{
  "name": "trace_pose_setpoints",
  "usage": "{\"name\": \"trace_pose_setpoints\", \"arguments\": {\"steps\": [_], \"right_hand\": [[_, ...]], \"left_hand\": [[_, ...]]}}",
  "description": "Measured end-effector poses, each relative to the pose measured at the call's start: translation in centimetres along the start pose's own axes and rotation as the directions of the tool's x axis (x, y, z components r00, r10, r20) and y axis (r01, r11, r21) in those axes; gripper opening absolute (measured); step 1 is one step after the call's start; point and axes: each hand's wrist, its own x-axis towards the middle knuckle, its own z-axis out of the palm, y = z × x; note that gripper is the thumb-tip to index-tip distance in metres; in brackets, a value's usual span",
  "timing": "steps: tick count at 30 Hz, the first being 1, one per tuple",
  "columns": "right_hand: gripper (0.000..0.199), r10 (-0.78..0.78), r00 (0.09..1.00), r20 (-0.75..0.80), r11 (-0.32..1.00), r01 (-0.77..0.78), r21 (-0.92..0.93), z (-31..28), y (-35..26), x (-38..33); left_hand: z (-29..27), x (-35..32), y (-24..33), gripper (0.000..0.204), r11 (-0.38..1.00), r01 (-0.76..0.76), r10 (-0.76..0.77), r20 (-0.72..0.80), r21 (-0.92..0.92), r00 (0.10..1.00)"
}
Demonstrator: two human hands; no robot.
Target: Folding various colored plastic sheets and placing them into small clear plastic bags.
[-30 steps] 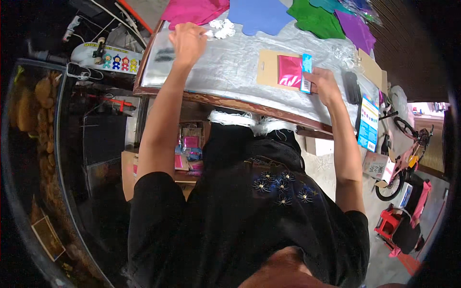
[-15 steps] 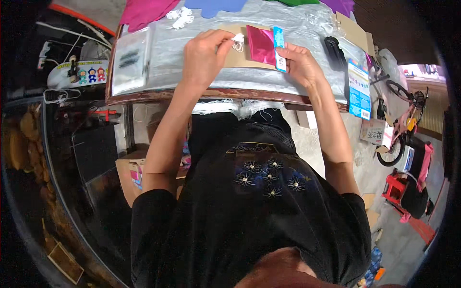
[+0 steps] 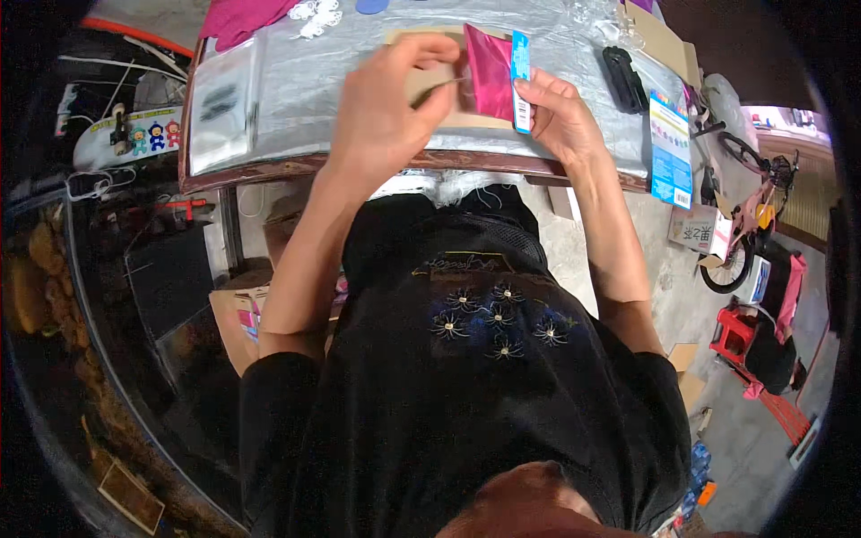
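Note:
My right hand (image 3: 562,109) grips a shiny pink packet (image 3: 491,76) by the blue-and-white card (image 3: 521,82) along its right edge, thumb in front. My left hand (image 3: 386,106) is at the packet's left side, slightly blurred, thumb and fingers apart around its edge. No white cord shows in that hand now; whether some lies inside the packet I cannot tell. Beneath the packet is a brown cardboard piece (image 3: 417,82) on the silver-covered table (image 3: 309,103).
Clear plastic bags (image 3: 221,108) lie at the table's left. White cord bundles (image 3: 316,16) and magenta fabric (image 3: 240,20) are at the far left. A black stapler-like tool (image 3: 623,79) rests at right, beside a printed blue-and-white card (image 3: 670,148) overhanging the edge.
My left hand has moved right to the packet, its fingers parting. The white cord it pinched is out of sight. My right hand still holds the packet; the view has shifted slightly.

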Motion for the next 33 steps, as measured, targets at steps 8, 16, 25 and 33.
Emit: {"name": "trace_pose_setpoints", "arguments": {"steps": [8,16,25,33], "right_hand": [[0.026,-0.069,0.998,-0.005,0.992,0.068,-0.104,0.2,-0.9,-1.5],[0.025,-0.114,0.992,-0.061,0.968,0.097,-0.232,2.2,-1.3,-2.1],[0.026,-0.186,0.973,-0.139,0.891,0.108,-0.442,3.8,-1.1,-3.1],[0.026,-0.239,0.956,-0.169,0.872,0.135,-0.47,4.5,-1.0,-3.5]], "left_hand": [[-1.7,-0.4,-2.5,0.048,0.578,0.343,-0.409,0.1,-0.741,0.907],[0.0,-0.5,-2.0,0.047,0.387,0.587,-0.477,0.39,-0.711,0.788],[0.5,-0.9,-2.1,0.044,0.399,0.621,-0.539,0.376,-0.674,0.754],[0.9,-1.4,-1.4,0.036,0.483,0.565,-0.491,0.327,-0.669,0.807]]}}
